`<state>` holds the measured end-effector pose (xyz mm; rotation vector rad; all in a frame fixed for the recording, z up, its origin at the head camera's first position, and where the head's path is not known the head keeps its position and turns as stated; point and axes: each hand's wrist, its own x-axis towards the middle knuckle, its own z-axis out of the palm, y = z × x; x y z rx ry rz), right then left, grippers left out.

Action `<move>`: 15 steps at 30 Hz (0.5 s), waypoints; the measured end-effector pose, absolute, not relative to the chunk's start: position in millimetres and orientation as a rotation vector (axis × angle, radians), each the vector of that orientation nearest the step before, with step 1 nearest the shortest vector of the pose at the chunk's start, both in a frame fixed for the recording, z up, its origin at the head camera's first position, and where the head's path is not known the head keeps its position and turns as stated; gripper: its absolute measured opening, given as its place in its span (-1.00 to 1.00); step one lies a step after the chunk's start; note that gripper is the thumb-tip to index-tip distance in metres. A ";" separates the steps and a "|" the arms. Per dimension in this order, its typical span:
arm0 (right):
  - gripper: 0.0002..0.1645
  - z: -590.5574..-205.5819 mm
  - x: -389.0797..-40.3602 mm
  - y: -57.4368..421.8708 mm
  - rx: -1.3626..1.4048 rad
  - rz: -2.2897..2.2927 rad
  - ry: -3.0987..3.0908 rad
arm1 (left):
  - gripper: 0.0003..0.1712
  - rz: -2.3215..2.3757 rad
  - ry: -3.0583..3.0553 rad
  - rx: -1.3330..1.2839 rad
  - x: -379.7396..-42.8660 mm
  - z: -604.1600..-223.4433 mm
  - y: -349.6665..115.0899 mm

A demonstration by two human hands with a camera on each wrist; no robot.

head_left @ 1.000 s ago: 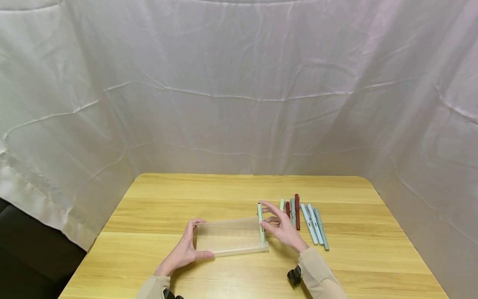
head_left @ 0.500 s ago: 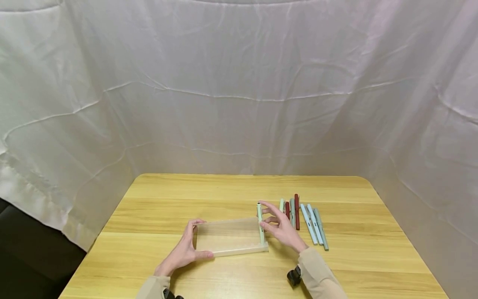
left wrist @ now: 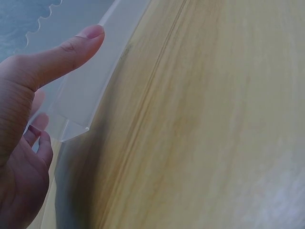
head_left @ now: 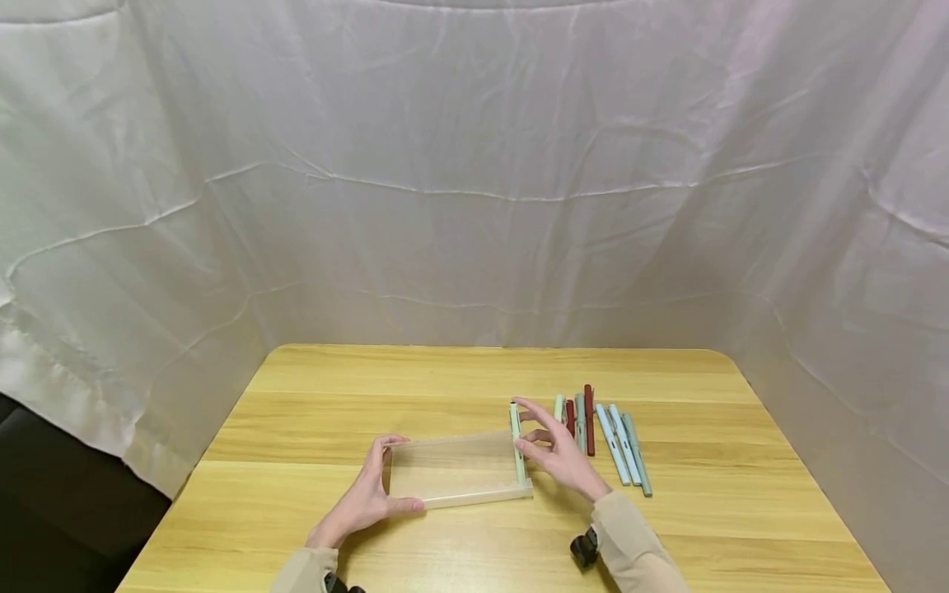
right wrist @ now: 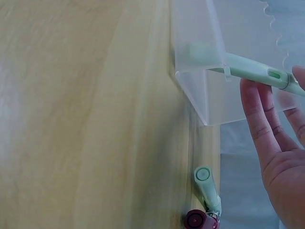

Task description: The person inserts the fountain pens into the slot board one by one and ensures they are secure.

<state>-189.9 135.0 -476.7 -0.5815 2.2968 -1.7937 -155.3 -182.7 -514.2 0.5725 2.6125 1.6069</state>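
Pale green pen sits at the right end of a clear tray, with its near end behind the tray's front wall. Its far end sticks out past the tray's back edge (that edge is wavy, like little bites). The right hand pinches the pen between thumb and fingers. The left hand grips the tray's left end, with its thumb on the front and its other fingers round the back. So the two hands are apart, one on each side of the tray.

To the right, on the wooden desk, lie more pens. Another green pen is near the right hand, then a short red pen, a gray-green pen and a long red pen. Next come two light blue pens and one more grayish pen.
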 end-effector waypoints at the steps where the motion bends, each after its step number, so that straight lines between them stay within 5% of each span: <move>1: -0.29 -476.8 -189.9 134.9 -0.587 -1.793 2.297 | 0.13 1.607 2.615 0.570 -155.3 -514.5 -182.7; 15: -0.31 -475.4 -187.6 151.7 -0.745 -1.818 2.336 | 0.15 1.580 2.622 0.540 -166.6 -542.9 -190.5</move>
